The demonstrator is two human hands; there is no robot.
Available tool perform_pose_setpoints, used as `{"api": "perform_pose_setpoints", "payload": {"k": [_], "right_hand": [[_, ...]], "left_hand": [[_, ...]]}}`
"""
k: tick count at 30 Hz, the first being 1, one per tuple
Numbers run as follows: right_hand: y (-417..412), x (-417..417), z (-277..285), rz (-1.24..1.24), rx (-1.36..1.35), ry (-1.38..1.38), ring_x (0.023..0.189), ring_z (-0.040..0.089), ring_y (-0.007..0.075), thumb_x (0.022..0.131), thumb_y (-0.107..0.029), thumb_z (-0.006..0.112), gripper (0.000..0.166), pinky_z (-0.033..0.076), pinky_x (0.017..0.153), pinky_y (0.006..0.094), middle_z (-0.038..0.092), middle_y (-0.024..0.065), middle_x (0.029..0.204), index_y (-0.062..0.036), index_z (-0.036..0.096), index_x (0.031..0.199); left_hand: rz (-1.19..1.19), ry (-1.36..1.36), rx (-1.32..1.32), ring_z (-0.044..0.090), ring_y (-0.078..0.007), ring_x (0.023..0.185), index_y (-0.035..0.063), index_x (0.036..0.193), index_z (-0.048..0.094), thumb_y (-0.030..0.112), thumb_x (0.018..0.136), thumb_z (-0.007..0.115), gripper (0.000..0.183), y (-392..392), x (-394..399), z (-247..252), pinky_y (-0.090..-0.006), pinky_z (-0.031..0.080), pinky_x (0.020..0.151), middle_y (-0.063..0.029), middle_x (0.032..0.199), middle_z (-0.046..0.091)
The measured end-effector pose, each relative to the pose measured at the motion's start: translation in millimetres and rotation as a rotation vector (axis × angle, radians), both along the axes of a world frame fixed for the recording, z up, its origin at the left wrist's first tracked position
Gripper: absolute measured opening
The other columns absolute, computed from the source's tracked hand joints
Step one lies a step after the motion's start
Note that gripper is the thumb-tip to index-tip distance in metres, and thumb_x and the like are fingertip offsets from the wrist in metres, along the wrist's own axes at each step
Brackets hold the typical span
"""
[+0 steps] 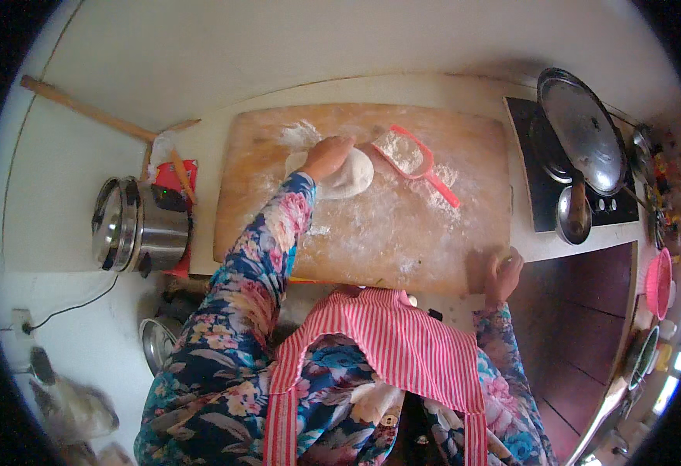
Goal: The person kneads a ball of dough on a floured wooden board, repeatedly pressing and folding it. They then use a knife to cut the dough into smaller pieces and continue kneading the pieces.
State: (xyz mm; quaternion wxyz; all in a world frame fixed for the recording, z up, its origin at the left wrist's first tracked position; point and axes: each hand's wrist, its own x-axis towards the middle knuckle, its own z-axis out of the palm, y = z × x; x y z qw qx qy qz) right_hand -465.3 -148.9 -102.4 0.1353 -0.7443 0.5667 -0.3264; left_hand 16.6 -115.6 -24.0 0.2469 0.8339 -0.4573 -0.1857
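Observation:
A large wooden board (pixel 364 233) dusted with flour lies before me. My left hand (pixel 330 157) rests on a flattened round of dough (pixel 353 176) at the board's upper middle; its fingers are curled and partly hidden. Right of the dough lies a red plastic scoop (pixel 423 166) with flour in it, its handle pointing to the lower right over loose flour. At the board's lower right corner is my right hand (pixel 502 274), fingers bent near the edge; whether it grips the board cannot be told.
On the left stands a steel electric pot (pixel 163 218) with a cord, near wooden sticks (pixel 90 110) and a red packet (pixel 189 172). To the right, a large metal lid (pixel 579 128) and a ladle (pixel 573 218) lie at a black cooktop (pixel 527 134). A wall rises behind the board.

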Motion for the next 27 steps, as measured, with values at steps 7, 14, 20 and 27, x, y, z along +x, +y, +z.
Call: {"api": "perform_pose_setpoints", "payload": {"k": [7, 14, 20, 27], "right_hand": [[1.4, -0.6, 2.2, 0.019, -0.048, 0.006, 0.099, 0.057, 0.0372, 0.084, -0.028, 0.069, 0.049, 0.050, 0.082, 0.0417, 0.054, 0.0184, 0.113, -0.0026, 0.051, 0.121], [0.4, 0.5, 1.7, -0.008, 0.026, -0.007, 0.101, 0.057, 0.0371, 0.083, -0.027, 0.070, 0.050, 0.050, 0.084, 0.0414, 0.054, 0.0190, 0.115, -0.0013, 0.051, 0.123], [-1.2, -2.5, -1.9, -0.032, 0.095, 0.045, 0.101, 0.057, 0.0370, 0.082, -0.023, 0.069, 0.051, 0.050, 0.083, 0.0410, 0.054, 0.0193, 0.115, -0.0008, 0.051, 0.123], [-0.3, -2.0, -1.3, -0.008, 0.061, 0.034, 0.098, 0.056, 0.0333, 0.085, -0.024, 0.067, 0.049, 0.049, 0.081, 0.0384, 0.053, 0.0173, 0.115, -0.0015, 0.050, 0.125]], "left_hand": [[0.067, -0.560, -0.257, 0.048, -0.0377, 0.118, 0.0068, 0.109, 0.063, 0.040, 0.084, 0.059, 0.042, 63.6, -94.7, -14.5, -0.0571, 0.024, 0.108, -0.0164, 0.118, 0.057], [0.065, -0.592, -0.386, 0.047, -0.0375, 0.115, 0.0072, 0.108, 0.061, 0.031, 0.081, 0.058, 0.036, 71.7, -93.9, -35.7, -0.0565, 0.028, 0.104, -0.0141, 0.113, 0.057], [0.050, -0.626, -0.414, 0.051, -0.0364, 0.104, 0.0074, 0.103, 0.063, 0.027, 0.081, 0.055, 0.031, 36.5, -68.9, -46.5, -0.0537, 0.034, 0.096, -0.0133, 0.108, 0.060], [0.094, -0.540, -0.429, 0.058, -0.0354, 0.087, 0.0048, 0.085, 0.066, 0.020, 0.083, 0.052, 0.021, -5.1, -35.0, -52.6, -0.0476, 0.043, 0.083, -0.0149, 0.088, 0.065]]}}
